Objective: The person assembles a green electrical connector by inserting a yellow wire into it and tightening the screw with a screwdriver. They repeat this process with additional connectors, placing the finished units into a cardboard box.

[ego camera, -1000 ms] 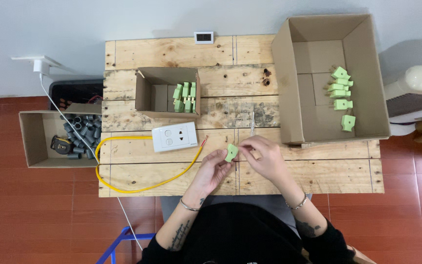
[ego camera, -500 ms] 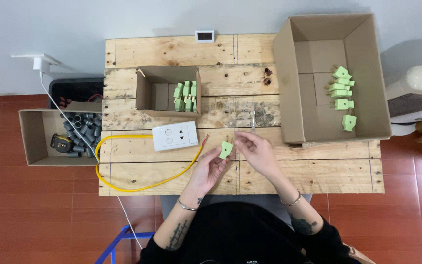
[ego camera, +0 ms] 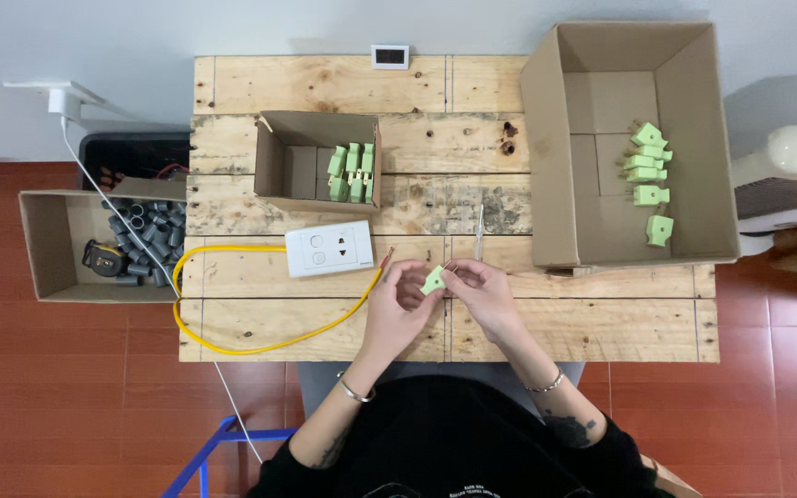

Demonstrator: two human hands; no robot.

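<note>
Your left hand (ego camera: 397,297) and right hand (ego camera: 481,288) pinched one small green plug (ego camera: 433,280) between their fingertips, above the tabletop's (ego camera: 601,318) near edge, beside the white socket plate (ego camera: 328,248)

Black top, forearm tattoos, a bracelet on each wrist.

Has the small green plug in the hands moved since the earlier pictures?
No. The green plug stays just right of the white socket plate, between both hands.
</note>
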